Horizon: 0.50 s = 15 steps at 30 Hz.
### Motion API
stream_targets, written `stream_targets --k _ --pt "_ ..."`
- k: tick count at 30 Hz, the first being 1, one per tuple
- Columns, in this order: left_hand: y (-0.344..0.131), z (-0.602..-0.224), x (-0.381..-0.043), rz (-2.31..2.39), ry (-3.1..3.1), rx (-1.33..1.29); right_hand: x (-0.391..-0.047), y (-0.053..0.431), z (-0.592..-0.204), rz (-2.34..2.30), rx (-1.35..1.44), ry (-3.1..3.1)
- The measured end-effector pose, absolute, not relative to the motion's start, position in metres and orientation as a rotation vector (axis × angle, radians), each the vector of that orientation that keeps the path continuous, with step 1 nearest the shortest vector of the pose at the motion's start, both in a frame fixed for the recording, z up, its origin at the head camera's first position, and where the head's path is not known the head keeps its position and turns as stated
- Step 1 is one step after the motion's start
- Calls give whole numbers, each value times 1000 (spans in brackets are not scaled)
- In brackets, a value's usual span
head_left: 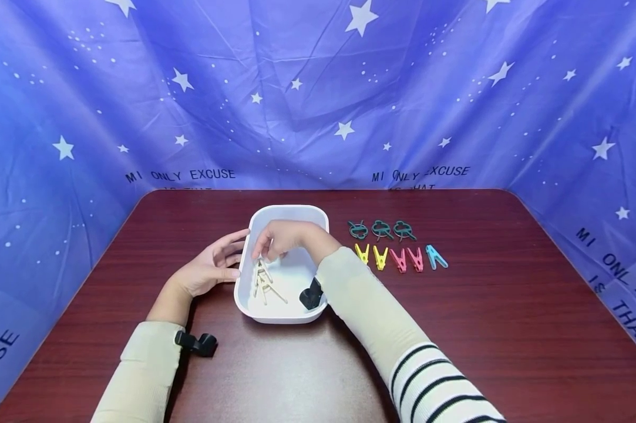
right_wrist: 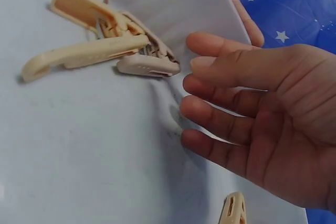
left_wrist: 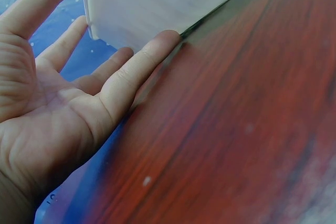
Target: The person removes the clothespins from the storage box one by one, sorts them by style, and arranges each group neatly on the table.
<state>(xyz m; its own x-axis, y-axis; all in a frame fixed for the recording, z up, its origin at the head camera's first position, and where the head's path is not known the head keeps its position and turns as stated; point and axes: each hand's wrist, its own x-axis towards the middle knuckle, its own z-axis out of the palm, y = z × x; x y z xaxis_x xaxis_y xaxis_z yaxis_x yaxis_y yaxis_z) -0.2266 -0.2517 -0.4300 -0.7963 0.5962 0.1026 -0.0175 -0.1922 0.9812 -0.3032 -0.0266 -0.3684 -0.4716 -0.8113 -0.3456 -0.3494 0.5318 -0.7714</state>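
A white plastic bin (head_left: 296, 311) stands on the table with beige clothespins (head_left: 265, 291) lying along its left side. Inside it, my right hand (head_left: 283, 238) hovers by the far end of these pins. In the right wrist view, the loosely bent fingers of the right hand (right_wrist: 273, 103) are just short of a pale clothespin (right_wrist: 147, 65), with nothing between them. A tan clothespin (right_wrist: 84, 56) overlaps that one, and part of another clothespin (right_wrist: 233, 211) shows at the bottom. My left hand (head_left: 212, 264) rests its extended fingers against the outside of the bin's left wall (left_wrist: 152, 3).
Right of the bin, three dark green clips (head_left: 381, 229) lie in a row. Nearer me is a second row: two yellow clothespins (head_left: 380, 258), two pink clothespins (head_left: 399, 260) and one blue clothespin (head_left: 436, 257). A starry blue cloth (head_left: 318, 117) hangs behind the table.
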Motion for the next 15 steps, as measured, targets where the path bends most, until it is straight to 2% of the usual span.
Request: stream_targets --k 15 --pt "-251 -429 -225 2038 1678 646 -303 -27 -373 -644 -968 2094"
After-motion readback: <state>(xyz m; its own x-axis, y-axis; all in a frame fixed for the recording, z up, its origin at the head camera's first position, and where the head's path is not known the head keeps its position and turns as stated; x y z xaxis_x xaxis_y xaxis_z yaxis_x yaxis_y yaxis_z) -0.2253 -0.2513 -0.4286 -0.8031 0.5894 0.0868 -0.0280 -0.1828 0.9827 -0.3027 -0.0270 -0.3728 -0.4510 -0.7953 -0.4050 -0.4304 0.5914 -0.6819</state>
